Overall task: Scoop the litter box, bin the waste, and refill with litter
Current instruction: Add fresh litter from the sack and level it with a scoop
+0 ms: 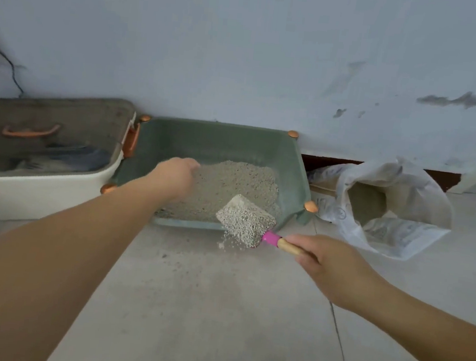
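A green litter tray (292, 168) with copper corner knobs stands on the floor against the wall, holding a heap of grey litter (236, 183). My left hand (177, 175) reaches into the tray and rests on the litter, fingers pointing down; its grip is hidden. My right hand (326, 263) grips the wooden handle of a pink scoop (245, 221), heaped with litter and held over the tray's front right edge. Grains fall from the scoop onto the floor. An open white plastic bag of litter (395, 208) lies to the right of the tray.
A cream bin (33, 191) with a grey lid and orange handle stands left of the tray, touching it. Spilled litter grains (193, 261) speckle the grey tiled floor in front. The pale wall runs behind everything.
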Tool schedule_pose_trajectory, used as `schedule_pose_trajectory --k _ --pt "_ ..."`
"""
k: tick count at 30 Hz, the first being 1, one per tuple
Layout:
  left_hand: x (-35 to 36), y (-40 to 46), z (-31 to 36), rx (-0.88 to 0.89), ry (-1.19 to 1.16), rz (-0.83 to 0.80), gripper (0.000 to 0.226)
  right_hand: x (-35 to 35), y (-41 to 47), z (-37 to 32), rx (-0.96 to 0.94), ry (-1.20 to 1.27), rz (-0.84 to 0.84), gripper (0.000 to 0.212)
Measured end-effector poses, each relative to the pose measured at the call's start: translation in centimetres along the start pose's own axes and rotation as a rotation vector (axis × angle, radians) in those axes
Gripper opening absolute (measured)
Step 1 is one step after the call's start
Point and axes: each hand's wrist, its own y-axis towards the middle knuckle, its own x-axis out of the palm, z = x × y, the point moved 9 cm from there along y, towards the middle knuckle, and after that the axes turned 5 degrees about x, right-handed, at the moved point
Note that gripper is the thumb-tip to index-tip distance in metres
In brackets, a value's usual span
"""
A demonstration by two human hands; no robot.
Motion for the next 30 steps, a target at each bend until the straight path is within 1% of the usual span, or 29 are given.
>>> schedule_pose_trajectory --k 4,8,13,16,21,25,30 --pt "0.0 0.1 -4.2 -0.072 -0.063 0.024 0.052 1.5 2.0 -3.3 -0.067 0.029 -0.005 0.038" --pt "1.3 0.3 -7.0 -0.112 -0.144 0.048 0.048 2.7 4.1 -5.6 -0.114 0.038 -0.001 0.036" --pt "2.1 1.3 -10.4 -0.192 -0.114 0.032 0.049 5.5 7.5 -7.7 -0.138 0.023 -0.015 0.033" --pt "1.3 1.7 -11.1 -0.203 -0.061 0.053 0.047 7.1 9.6 -8.5 -0.121 0.032 -0.044 0.029" --pt "1.2 2.1 -11.2 -0.226 0.044 0.016 0.047 8.6 14.0 -9.4 -0.058 0.003 -0.058 0.025" --pt "1.2 2.3 -11.2 -0.198 0.082 0.033 0.042 8.9 17.0 -9.2 0.0 0.056 0.0 0.024" --pt "0.9 2.7 -10.9 -0.159 0.068 0.06 0.042 7.7 17.7 -6.0 0.117 0.025 0.068 0.023"
